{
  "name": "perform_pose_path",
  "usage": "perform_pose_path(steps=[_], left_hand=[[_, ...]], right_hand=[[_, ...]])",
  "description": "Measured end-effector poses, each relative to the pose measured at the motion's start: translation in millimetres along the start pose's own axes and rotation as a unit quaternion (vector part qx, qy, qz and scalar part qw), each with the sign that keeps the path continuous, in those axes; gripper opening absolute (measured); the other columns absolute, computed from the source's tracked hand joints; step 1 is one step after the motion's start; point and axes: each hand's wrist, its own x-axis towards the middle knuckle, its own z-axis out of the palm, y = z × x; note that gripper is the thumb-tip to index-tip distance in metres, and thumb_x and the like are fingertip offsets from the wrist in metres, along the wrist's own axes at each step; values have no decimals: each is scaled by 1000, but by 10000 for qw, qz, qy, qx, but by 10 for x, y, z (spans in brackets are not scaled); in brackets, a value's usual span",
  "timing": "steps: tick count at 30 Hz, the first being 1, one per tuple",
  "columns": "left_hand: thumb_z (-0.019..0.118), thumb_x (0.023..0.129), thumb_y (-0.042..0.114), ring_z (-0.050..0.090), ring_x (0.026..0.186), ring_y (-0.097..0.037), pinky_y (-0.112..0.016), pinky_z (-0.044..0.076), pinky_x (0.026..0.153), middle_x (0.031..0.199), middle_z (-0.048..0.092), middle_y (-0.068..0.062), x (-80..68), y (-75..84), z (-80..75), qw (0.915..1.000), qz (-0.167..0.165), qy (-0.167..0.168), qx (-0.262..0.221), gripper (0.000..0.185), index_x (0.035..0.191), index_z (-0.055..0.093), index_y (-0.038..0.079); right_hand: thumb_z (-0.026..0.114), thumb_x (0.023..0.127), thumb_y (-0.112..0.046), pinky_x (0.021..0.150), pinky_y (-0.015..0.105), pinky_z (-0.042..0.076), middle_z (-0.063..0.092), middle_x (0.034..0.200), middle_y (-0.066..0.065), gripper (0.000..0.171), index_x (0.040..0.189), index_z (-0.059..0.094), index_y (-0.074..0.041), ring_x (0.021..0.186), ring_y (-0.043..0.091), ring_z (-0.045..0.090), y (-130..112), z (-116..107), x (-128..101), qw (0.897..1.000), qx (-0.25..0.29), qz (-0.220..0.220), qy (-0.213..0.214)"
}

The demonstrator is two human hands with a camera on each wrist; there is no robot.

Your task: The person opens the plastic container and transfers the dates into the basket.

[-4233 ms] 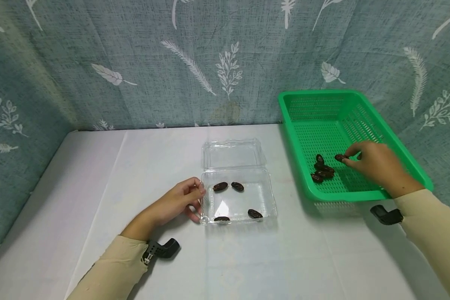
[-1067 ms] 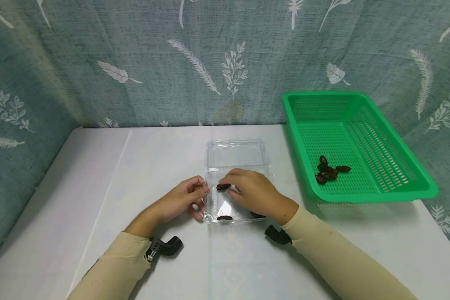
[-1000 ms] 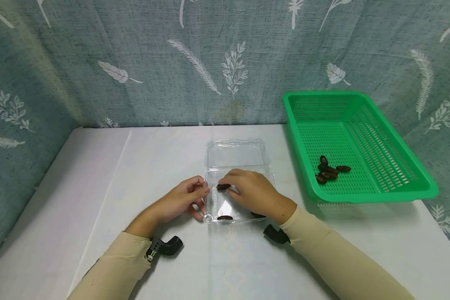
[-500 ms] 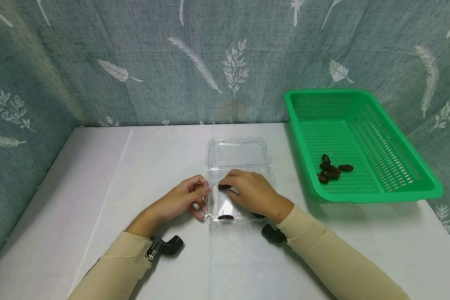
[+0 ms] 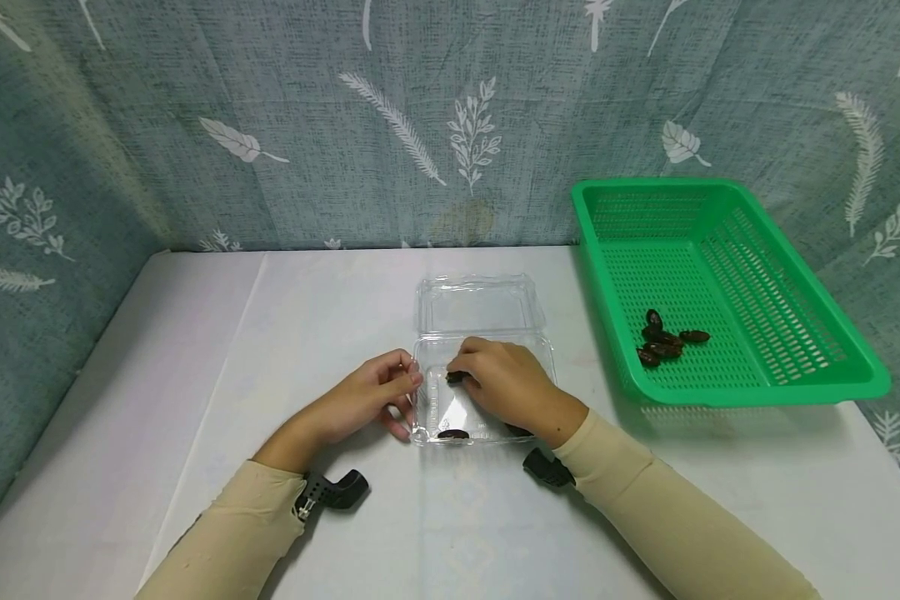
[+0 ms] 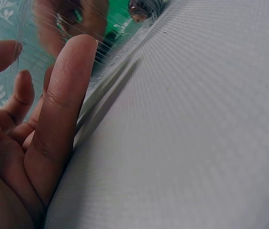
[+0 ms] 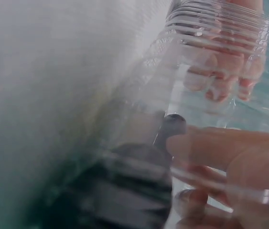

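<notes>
A clear plastic clamshell container (image 5: 480, 398) lies on the table with its lid (image 5: 482, 306) folded back. My left hand (image 5: 375, 392) pinches its left rim between thumb and index finger, the other fingers outside the wall. In the left wrist view, one finger (image 6: 67, 90) lies along the outside of that wall. Reaching into the tray, my right hand (image 5: 506, 379) pinches a dark brown date (image 5: 456, 377) at the far left. Another date (image 5: 453, 434) sits by the near wall. One more date (image 5: 517, 431) is partly covered by the right wrist.
A green plastic basket (image 5: 765, 396) stands to the right, with several dates (image 5: 663, 346) grouped at its near left. Behind the white-covered table (image 5: 195, 400) hangs a grey-green leaf-print curtain (image 5: 307, 150).
The right hand has come from the basket, where it was pinching a date, into the container. Over the last half second the date under its fingers has shifted slightly. The left hand stays at the rim.
</notes>
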Motion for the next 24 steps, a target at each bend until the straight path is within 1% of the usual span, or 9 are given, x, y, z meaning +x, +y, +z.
perform_pose_path(steps=[3,6,12,16,21,24], left_hand=[[48,106,21,64,72,-19,-48,65,64,90,53,-8,1,-1,-1,10000,-4,2,-11,24,112,43,-2],[48,106,20,64,72,-19,-48,65,64,89,53,-8,0,-2,-2,10000,1,7,-18,24,112,44,-2],[48,106,21,64,72,-19,-48,65,63,90,53,-8,0,12,-1,10000,13,23,9,24,112,44,-2],[49,106,22,64,72,-19,-48,65,64,91,53,-8,5,26,1,10000,12,25,34,24,112,44,-1],[50,106,25,64,73,-19,-48,65,64,92,54,-8,8,11,-8,10000,35,5,77,27,113,44,-1],[50,106,26,64,74,-19,-48,65,65,93,54,-8,3,-8,-14,9999,42,-6,93,29,113,44,-2]], right_hand=[[74,86,-4,65,30,58,68,92,-3,17,94,77,-18,80,14,68,5,11,1,9998,-191,-57,70],[76,84,-6,59,29,56,65,87,-3,13,89,75,-18,73,13,66,10,25,2,9986,-460,-188,170],[76,85,-8,48,28,48,58,78,-1,10,83,69,-15,61,15,59,15,37,-1,9922,-1064,-542,359],[76,86,-10,47,29,49,58,78,-1,11,84,67,-14,59,15,59,19,21,-14,9921,-1080,-538,335],[76,87,-12,50,29,51,60,81,-1,10,88,67,-15,63,15,61,23,-9,-38,9927,-1047,-529,273],[76,88,-14,52,28,52,61,83,-2,9,92,68,-17,66,14,62,2,-49,-76,9925,-1040,-540,352]])
